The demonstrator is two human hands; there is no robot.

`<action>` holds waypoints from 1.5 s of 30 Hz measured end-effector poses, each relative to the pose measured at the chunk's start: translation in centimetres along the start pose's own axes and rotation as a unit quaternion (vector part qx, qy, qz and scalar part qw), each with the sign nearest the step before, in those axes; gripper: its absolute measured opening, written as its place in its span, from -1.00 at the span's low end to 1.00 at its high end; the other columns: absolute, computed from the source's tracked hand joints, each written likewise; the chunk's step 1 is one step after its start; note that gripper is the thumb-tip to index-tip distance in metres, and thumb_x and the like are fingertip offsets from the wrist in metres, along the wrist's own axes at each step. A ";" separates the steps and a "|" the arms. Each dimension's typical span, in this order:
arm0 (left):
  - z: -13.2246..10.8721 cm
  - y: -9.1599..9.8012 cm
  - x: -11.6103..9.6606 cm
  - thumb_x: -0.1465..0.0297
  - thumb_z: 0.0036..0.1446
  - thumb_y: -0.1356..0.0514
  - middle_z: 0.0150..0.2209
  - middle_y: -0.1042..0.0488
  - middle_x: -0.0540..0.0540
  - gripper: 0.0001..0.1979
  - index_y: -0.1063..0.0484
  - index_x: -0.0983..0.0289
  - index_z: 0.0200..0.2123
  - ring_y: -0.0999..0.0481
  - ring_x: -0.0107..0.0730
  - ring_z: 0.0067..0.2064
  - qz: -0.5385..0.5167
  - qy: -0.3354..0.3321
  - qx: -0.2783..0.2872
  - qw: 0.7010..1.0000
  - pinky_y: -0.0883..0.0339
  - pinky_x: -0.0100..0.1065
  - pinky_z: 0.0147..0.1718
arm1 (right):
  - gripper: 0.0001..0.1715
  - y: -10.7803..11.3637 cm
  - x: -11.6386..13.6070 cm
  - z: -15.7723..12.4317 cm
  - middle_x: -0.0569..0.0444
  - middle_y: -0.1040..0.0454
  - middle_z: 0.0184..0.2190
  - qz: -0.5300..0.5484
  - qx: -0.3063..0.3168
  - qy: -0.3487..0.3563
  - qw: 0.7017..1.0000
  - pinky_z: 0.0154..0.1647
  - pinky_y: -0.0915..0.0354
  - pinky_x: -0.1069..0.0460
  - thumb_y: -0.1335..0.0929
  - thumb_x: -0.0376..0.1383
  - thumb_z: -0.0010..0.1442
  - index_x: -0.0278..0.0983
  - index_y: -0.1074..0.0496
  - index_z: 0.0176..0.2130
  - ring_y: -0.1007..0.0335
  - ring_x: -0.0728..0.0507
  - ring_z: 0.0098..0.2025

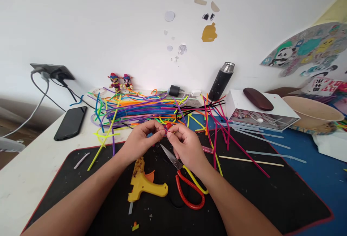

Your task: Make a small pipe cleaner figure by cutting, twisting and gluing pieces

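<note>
My left hand (142,140) and my right hand (187,145) meet above the black mat (271,189), fingers pinched together on a small red pipe-cleaner piece (168,126). Just beneath the hands lie red-handled scissors (187,187), with a yellow glue gun (143,183) to their left. Behind the hands spreads a heap of coloured pipe cleaners (141,109).
A black phone (71,122) lies at the left, a charger and cables by the wall. A black flask (222,81), a white box (260,111) with a dark case on top, a bowl (314,113), clear glue sticks (260,138) and a wooden skewer (251,161) sit right.
</note>
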State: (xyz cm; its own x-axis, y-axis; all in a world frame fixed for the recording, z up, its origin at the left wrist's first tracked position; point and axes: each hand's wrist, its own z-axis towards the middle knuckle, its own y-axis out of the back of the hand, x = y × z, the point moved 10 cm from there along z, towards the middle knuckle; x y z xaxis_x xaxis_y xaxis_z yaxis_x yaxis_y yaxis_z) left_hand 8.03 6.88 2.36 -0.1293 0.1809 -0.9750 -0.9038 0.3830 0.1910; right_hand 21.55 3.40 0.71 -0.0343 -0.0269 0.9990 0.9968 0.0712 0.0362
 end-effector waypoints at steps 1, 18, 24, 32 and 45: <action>0.0 0.0 0.1 0.17 0.27 -0.35 -0.40 -0.48 -0.01 -0.71 -0.50 0.27 -0.33 -0.39 -0.43 -0.36 -0.011 0.004 0.002 1.000 -0.28 -0.38 -0.30 | -0.75 0.0 -0.1 0.0 0.34 -0.19 -0.65 0.015 0.000 -0.005 1.000 -0.72 0.03 0.12 -0.39 -0.09 0.31 -0.20 -0.39 -0.27 -0.08 0.06 -0.74; 0.1 0.5 -0.1 0.12 0.18 -0.44 -0.37 -0.57 0.05 -0.67 -0.63 0.29 -0.26 -0.44 -0.42 -0.37 -0.072 0.012 -0.003 0.997 -0.33 -0.38 -0.32 | -0.68 -0.3 0.1 0.1 0.37 -0.19 -0.70 0.062 0.009 -0.028 0.998 -0.74 0.06 0.16 -0.42 -0.04 0.25 -0.22 -0.36 -0.31 -0.10 0.07 -0.76; 0.3 -0.2 0.6 0.15 0.12 -0.49 -0.40 -0.54 0.04 -0.67 -0.63 0.30 -0.25 -0.42 -0.44 -0.40 -0.153 0.047 0.034 0.987 -0.32 -0.38 -0.35 | -0.68 -0.5 -0.1 0.1 0.35 -0.24 -0.66 0.061 0.020 -0.030 0.997 -0.74 0.03 0.15 -0.42 -0.04 0.25 -0.22 -0.37 -0.29 -0.12 0.07 -0.76; 0.1 -1.1 1.9 0.17 -0.01 -0.57 -0.43 -0.53 0.04 -0.63 -0.64 0.32 -0.29 -0.43 -0.46 -0.41 -0.233 0.119 0.075 0.962 -0.29 -0.41 -0.38 | -0.67 -1.0 -0.1 0.0 0.32 -0.30 -0.64 0.061 0.052 -0.041 0.996 -0.72 0.00 0.14 -0.44 -0.04 0.26 -0.21 -0.37 -0.30 -0.13 0.07 -0.75; -0.4 -1.6 2.8 0.18 -0.08 -0.60 -0.47 -0.49 0.06 -0.63 -0.64 0.33 -0.37 -0.39 -0.47 -0.42 -0.251 0.174 0.114 0.945 -0.25 -0.44 -0.40 | -0.77 -1.4 -0.3 -0.1 0.34 -0.26 -0.68 0.052 0.064 -0.041 0.996 -0.71 -0.07 0.15 -0.42 -0.13 0.28 -0.21 -0.38 -0.28 -0.15 0.06 -0.75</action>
State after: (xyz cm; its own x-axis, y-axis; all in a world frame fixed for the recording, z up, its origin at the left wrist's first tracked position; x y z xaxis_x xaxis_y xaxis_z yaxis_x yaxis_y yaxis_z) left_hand 8.97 6.44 -0.72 0.1302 -0.3686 -0.9204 -0.7804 0.5345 -0.3244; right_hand 20.23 3.18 0.33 0.0566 0.0691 0.9960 0.9781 0.1963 -0.0692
